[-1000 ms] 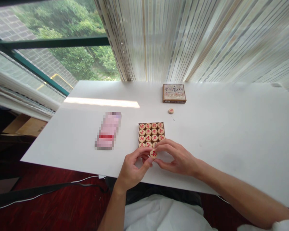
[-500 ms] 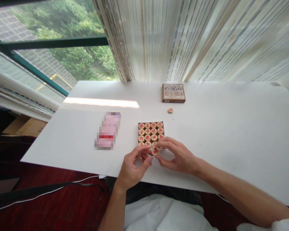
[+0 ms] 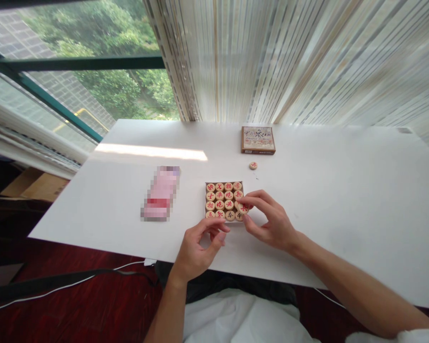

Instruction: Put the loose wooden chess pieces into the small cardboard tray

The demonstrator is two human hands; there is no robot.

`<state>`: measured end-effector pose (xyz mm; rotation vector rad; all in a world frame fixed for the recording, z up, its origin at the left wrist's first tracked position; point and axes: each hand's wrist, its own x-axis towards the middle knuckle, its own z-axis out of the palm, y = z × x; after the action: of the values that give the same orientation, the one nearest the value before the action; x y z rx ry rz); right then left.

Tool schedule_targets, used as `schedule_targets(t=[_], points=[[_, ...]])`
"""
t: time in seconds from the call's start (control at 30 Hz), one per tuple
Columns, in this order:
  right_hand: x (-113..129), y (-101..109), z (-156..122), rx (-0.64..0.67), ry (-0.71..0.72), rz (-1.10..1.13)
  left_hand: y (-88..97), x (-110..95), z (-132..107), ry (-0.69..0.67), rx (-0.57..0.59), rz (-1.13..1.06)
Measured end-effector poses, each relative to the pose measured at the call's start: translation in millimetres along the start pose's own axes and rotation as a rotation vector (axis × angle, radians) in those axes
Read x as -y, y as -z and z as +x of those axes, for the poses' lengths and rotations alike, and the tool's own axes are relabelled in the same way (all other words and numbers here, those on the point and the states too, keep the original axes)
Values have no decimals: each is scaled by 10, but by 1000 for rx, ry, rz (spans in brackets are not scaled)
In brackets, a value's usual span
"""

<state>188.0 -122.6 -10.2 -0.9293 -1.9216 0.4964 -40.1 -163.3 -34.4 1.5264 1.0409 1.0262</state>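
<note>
Between the thumb and fingers of my right hand [image 3: 271,221] is a round Chinese chess piece [image 3: 243,208] with a red character. It is held tilted over the right side of a shallow box [image 3: 206,202]. Rows of round wooden pieces fill that box, most with red characters; a piece with a black character [image 3: 229,216] lies in the front row. My left hand [image 3: 202,245] rests by the box's front left edge, thumb and fingers apart, holding nothing. Behind the box, a single red-marked piece [image 3: 253,166] lies on the table.
A brown printed Chinese chess box [image 3: 258,140] lies at the back of the white table [image 3: 329,200]. To the left is a pink, pixelated flat object [image 3: 160,193]. Striped curtains [image 3: 229,57] and a window [image 3: 93,64] stand behind the table.
My right hand has moved right and slightly away from me with the red-marked piece, out of the left hand's reach. The front-row black-marked pieces now show. My left hand has stayed put.
</note>
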Motion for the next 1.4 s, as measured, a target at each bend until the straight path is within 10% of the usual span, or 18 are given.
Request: schedule_targets(t=[0.93, 1.4], points=[[60, -145, -63, 172, 236, -49, -10, -14, 20, 21, -29, 6], [-21, 30, -6, 142, 26, -38, -6, -16, 8, 33, -19, -3]])
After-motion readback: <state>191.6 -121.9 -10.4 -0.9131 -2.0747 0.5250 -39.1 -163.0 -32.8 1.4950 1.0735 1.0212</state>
